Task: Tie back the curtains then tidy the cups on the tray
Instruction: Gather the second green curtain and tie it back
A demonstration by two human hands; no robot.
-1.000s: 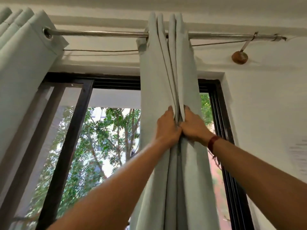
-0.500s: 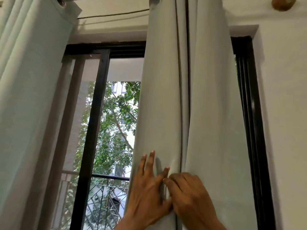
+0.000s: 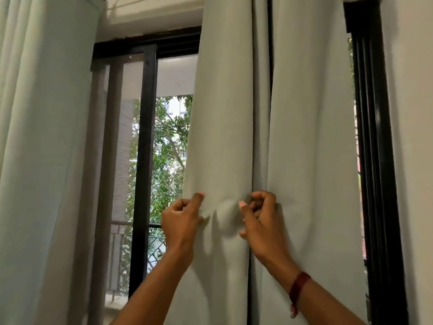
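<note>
A pale grey-green right curtain (image 3: 304,137) hangs gathered in vertical folds in front of the window. My left hand (image 3: 181,219) pinches its left edge at about chest height. My right hand (image 3: 261,216), with a dark red band on the wrist, grips a fold a little to the right. Fabric bunches between the two hands. A second curtain of the same cloth, the left curtain (image 3: 44,148), hangs at the far left. No cups or tray are in view.
A black window frame (image 3: 143,160) stands between the curtains, with trees and a balcony railing (image 3: 121,249) outside. More black frame (image 3: 372,160) shows right of the held curtain, then a white wall (image 3: 412,137).
The view has dropped from the curtain rod to the middle of the window. My hands slid down the right curtain and moved apart, each now gripping a fold.
</note>
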